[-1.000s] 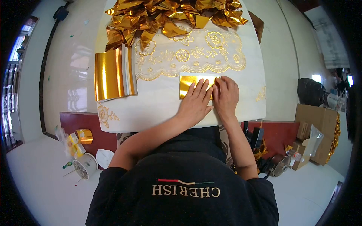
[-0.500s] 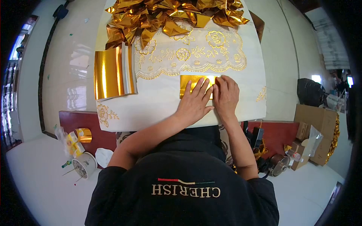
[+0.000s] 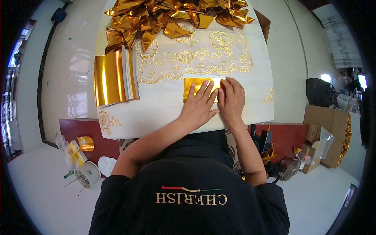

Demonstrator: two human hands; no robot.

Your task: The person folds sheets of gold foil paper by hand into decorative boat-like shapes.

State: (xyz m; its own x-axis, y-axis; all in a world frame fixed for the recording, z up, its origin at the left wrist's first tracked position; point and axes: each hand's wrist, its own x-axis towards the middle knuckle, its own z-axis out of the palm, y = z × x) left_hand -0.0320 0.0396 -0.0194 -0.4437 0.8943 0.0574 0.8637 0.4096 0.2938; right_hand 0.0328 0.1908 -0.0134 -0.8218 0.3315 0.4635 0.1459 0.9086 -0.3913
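The left hand point(image 3: 197, 107) lies with fingers spread flat on a small rectangular gold foil sheet point(image 3: 194, 83). The right hand point(image 3: 232, 100), fingers pressed together, bears on the sheet's right edge, perhaps creasing it. The sheet rests mid-way across the white cloth-covered surface point(image 3: 156, 113), with a stack of flat gold sheets point(image 3: 111, 78) unfolded at left and a heap of folded gold foil pieces point(image 3: 172, 17) beyond.

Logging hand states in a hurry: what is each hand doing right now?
Left hand: open, flat, fingers spread on the gold foil sheet.
Right hand: open, fingers pressing the sheet's right edge; gripping nothing.
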